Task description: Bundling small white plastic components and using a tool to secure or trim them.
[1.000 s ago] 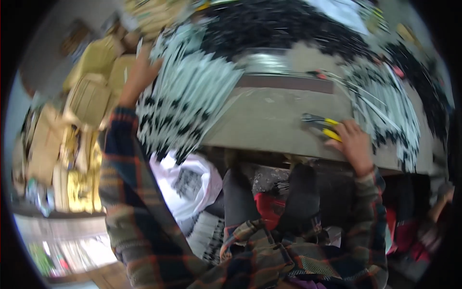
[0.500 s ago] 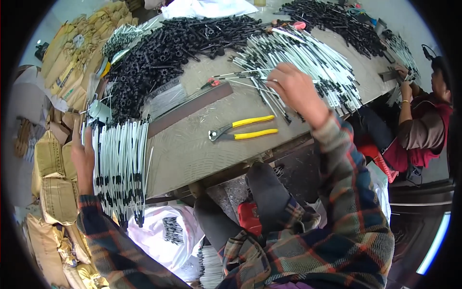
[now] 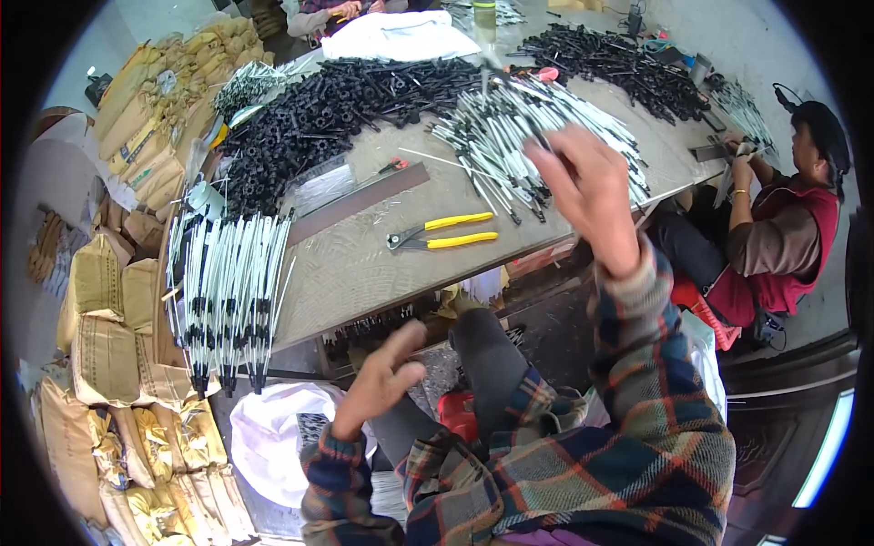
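My right hand (image 3: 587, 196) is raised over the near edge of a heap of white rods with black ends (image 3: 514, 136). Its fingers are curled in a pinch on what looks like a thin rod, blurred and partly lost against the heap. Above my lap, off the table's front edge, my left hand (image 3: 382, 378) is empty, with its index finger and thumb apart. Yellow-handled end-cutting pliers (image 3: 451, 232) lie on the table (image 3: 364, 282) between the hands. At the table's left end, a row of similar white rods (image 3: 232, 282) lies side by side, their black ends overhanging the edge.
A mound of black plastic parts (image 3: 309, 127) covers the back left, beside a brown metal bar (image 3: 364, 202) and thin wires (image 3: 325, 189). Wrapped packages (image 3: 109, 355) are stacked at left. A white sack (image 3: 273, 437) stands below. A co-worker (image 3: 787, 209) sits at right.
My left hand has left the row of rods and come right, over my lap. My right hand has moved slightly right, away from the metal bar. The view has shifted.
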Available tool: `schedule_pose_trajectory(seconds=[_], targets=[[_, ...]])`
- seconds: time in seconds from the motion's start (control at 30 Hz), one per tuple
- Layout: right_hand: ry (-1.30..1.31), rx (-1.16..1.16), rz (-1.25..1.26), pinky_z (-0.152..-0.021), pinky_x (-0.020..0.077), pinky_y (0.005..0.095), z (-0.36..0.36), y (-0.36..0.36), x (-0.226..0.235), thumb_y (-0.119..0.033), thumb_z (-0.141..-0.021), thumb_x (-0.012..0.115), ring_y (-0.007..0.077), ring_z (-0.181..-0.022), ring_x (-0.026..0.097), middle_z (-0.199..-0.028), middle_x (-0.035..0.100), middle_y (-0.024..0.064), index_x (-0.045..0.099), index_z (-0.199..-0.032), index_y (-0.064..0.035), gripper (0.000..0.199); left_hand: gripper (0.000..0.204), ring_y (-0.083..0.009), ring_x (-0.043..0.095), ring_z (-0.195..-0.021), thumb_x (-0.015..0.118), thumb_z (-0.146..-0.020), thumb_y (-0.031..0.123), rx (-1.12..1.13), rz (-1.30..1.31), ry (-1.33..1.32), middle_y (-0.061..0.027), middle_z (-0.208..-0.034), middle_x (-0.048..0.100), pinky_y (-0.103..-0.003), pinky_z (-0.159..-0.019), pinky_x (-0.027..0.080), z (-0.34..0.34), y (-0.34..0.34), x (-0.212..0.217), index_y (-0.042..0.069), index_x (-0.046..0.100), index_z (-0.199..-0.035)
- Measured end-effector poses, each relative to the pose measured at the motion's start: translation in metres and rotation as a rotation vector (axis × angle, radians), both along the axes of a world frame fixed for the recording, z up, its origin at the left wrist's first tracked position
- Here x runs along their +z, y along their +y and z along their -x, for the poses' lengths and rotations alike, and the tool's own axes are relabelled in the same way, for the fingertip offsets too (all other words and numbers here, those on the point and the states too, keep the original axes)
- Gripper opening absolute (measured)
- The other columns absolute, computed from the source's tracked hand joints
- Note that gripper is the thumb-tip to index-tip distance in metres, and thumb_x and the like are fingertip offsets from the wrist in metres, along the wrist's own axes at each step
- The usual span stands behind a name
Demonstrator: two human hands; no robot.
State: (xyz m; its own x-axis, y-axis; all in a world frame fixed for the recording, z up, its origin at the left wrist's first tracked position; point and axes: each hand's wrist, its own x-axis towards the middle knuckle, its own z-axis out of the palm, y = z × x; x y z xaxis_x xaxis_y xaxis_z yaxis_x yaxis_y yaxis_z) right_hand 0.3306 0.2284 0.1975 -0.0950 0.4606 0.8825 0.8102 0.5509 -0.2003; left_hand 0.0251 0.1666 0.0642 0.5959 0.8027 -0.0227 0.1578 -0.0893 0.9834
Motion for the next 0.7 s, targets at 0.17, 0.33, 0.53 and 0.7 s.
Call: schedule_pose_trajectory(seconds=[0.17, 0.33, 0.53, 0.7], targets=[[0.227, 0.142, 0.138, -0.049, 0.0379, 0.024, 0.002, -0.081, -0.045, 0.0, -0.078, 0.053, 0.0118, -0.055, 0.051, -0.065, 0.054, 0.0058, 0.057, -0.079, 0.0052, 0.007, 0.09, -0.0248, 0.028, -0.128, 0.05, -0.081, 0.055, 0.209, -0.166, -0.399, -0.0177, -0.135, 0.034, -0.035, -0.106, 0.018, -0.028, 0.027, 0.004, -0.006, 0.013, -0.136], [0.694, 0.135, -0.191, -0.04, 0.0236, 0.0206, -0.005, -0.116, -0.048, -0.014, -0.091, 0.038, 0.0077, -0.048, 0.033, -0.059, 0.038, 0.0019, 0.044, -0.075, -0.0007, 0.022, 0.059, -0.0281, 0.044, -0.116, 0.04, -0.093, 0.033, 0.25, -0.072, -0.13, -0.0196, -0.134, 0.036, -0.034, -0.098, 0.032, -0.068, 0.016, -0.005, -0.005, 0.022, -0.134], [1.063, 0.43, -0.049, -0.036, 0.0248, 0.0215, -0.016, -0.117, -0.066, -0.022, -0.094, 0.038, 0.0084, -0.044, 0.034, -0.059, 0.038, 0.0023, 0.044, -0.079, -0.0009, 0.027, 0.019, -0.0194, 0.053, -0.097, 0.042, -0.091, 0.012, 0.677, 0.055, -0.435, -0.0112, -0.096, 0.053, -0.033, -0.091, 0.04, -0.092, -0.037, -0.022, -0.002, 0.045, -0.102], [0.761, 0.375, 0.701, -0.041, 0.0394, 0.022, 0.023, -0.109, -0.115, -0.007, -0.087, 0.049, 0.0072, -0.048, 0.051, -0.058, 0.052, 0.0018, 0.053, -0.077, -0.001, 0.012, 0.037, -0.0228, 0.056, -0.097, 0.033, -0.095, 0.03, 0.614, 0.273, -0.592, -0.018, -0.111, 0.052, -0.033, -0.085, 0.044, -0.11, -0.043, -0.017, -0.001, 0.04, -0.114]])
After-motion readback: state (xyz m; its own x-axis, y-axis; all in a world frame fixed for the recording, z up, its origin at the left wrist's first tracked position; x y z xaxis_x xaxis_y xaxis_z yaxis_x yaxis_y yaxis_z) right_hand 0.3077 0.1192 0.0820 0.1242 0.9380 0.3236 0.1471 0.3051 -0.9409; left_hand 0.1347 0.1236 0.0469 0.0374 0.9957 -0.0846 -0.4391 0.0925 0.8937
